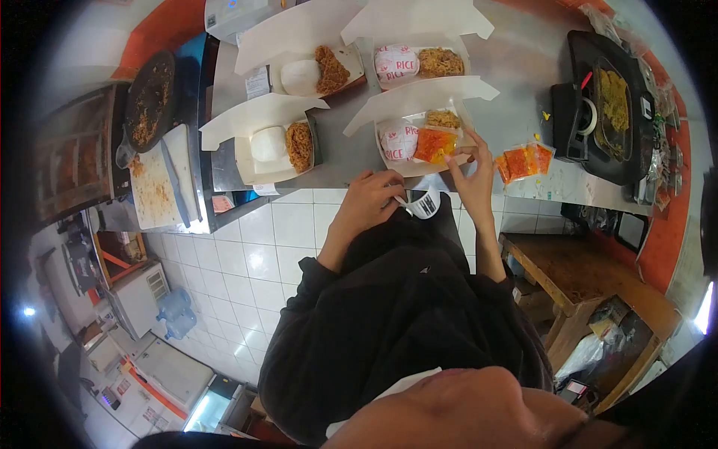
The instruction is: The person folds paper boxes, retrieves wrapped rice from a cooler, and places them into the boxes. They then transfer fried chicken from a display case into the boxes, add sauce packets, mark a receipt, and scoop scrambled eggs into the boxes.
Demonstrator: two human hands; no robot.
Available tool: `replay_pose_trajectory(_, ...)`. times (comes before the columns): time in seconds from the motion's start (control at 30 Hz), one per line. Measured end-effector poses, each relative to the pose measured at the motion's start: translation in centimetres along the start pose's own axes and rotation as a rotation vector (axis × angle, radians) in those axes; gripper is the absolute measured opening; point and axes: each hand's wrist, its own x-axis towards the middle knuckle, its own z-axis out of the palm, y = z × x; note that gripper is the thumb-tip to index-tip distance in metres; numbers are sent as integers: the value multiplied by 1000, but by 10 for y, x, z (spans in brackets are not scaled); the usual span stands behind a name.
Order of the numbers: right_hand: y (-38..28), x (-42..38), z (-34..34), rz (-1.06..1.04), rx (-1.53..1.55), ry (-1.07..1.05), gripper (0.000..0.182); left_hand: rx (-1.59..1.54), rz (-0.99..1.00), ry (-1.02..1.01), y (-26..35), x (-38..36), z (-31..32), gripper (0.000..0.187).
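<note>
My left hand [370,199] is at the counter's front edge, fingers curled against a curling white printed paper slip [428,205]. My right hand [476,170] reaches over the right side of the nearest open food box [410,169]. Its thumb and a finger pinch the lower right corner of a clear orange-red sauce packet [435,144]. The packet lies over the box's contents, partly covering a piece of fried chicken [443,118]. Left of it is a rice bundle [398,141] in paper printed "RICE". More sauce packets [523,162] lie on the counter right of my hand.
Three other open boxes hold fried chicken and rice: left front [244,161], left back [353,84] and right back [389,84]. Far left are a cutting board [153,191], a knife [176,183] and a dark stone mortar [149,105]. A black container [572,120] stands right.
</note>
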Motion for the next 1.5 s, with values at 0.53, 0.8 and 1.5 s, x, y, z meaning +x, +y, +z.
replay_pose_trajectory(0.53, -2, 56, 16, -398, -356, -6, 17, 0, -40, -6, 12, -16, -3, 10)
replay_pose_trajectory(0.8, 82, 20, -82, 145, -783, 418, 27, -15, -11, 83, 12, -2, -15, 13)
replay_pose_trajectory(1.5, -48, 149, -107, -211, -174, -48, 7, -338, -184, 620, 4, 58, -48, 12)
